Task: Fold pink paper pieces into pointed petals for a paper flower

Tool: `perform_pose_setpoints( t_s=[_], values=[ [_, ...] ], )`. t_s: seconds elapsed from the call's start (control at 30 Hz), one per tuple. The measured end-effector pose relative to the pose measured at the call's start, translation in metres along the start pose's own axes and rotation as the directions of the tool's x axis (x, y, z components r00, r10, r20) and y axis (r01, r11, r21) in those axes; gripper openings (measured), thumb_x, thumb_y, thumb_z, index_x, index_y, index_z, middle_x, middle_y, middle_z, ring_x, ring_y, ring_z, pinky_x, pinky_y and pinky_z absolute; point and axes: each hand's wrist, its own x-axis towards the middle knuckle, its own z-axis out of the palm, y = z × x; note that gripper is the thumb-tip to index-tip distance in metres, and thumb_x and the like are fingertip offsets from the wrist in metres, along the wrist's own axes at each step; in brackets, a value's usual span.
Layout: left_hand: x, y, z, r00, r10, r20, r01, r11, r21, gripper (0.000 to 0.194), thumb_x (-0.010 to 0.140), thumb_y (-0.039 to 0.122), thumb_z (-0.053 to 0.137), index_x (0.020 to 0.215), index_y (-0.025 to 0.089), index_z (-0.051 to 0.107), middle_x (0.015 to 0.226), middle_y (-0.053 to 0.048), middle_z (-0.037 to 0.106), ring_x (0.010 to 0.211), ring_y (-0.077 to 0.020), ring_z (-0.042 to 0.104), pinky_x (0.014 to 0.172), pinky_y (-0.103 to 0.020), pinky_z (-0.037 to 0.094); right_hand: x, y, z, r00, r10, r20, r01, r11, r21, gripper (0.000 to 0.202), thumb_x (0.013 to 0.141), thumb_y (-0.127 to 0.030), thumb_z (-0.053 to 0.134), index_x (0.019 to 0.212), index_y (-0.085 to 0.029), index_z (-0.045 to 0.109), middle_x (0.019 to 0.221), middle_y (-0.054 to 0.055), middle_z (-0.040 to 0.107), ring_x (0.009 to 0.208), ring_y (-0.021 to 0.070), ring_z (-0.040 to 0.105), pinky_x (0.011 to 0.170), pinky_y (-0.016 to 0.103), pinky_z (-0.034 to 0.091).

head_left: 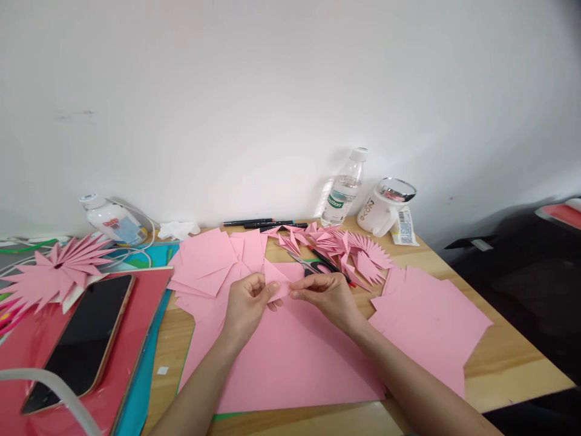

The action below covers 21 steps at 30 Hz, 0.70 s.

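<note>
Between my two hands is a small folded piece of pink paper [278, 277], held above a large pink sheet [299, 357]. My left hand [247, 306] pinches its left side, thumb on top and fingers beneath. At its right corner, the thumb and fingertips of my right hand [329, 297] close on the paper. Just behind my right hand lie scissors [308, 263] and a black pen [327, 259]. Loose pink squares [206, 263] are piled to the left. Several folded pink pieces [358, 248], some nested in a curved fan, rest at the back right.
More pink sheets [431, 327] spread on the right. A water bottle [342, 194] and a white mug [381, 209] stand by the wall, near black markers [258, 223]. On the left are a phone [84, 339], a pointed pink paper ring [68, 266] and a white bottle [113, 221].
</note>
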Motion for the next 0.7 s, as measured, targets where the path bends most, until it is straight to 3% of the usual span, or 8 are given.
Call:
perform_pose_setpoints(
  t_s=[0.33,0.57,0.7],
  values=[
    [-0.001,0.0,0.0,1.0,0.007,0.025,-0.007,1.0,0.013,0.027,0.065,0.039,0.068,0.059,0.014,0.059,0.05,0.0,0.059,0.046,-0.0123,0.055,0.048,-0.023,0.044,0.001,0.0,0.0,0.999,0.032,0.041,-0.032,0.999,0.01,0.017,0.057,-0.028,0.077,0.069,-0.018,0.071,0.067,0.002,0.069,0.061,0.0155,0.061,0.062,0.03,0.048],
    [0.0,-0.008,0.002,0.993,0.104,-0.05,-0.098,0.99,0.105,0.038,0.066,0.037,0.065,0.047,0.017,0.04,0.046,0.006,0.039,0.047,-0.0083,0.042,0.046,-0.02,0.034,-0.001,-0.007,0.001,0.998,0.034,0.06,-0.036,0.999,0.041,0.033,0.058,-0.03,0.078,0.079,-0.018,0.054,0.06,-0.004,0.058,0.056,0.0109,0.054,0.058,0.025,0.043],
    [0.0,-0.01,0.001,0.995,0.09,-0.042,-0.086,0.994,0.071,0.036,0.063,0.041,0.068,0.049,0.017,0.045,0.048,0.005,0.043,0.05,-0.0097,0.044,0.046,-0.02,0.035,-0.001,-0.005,0.002,0.995,0.019,0.102,-0.025,0.998,0.051,0.031,0.065,-0.035,0.073,0.082,-0.017,0.055,0.067,-0.002,0.059,0.063,0.0114,0.057,0.065,0.027,0.045]
  ],
)
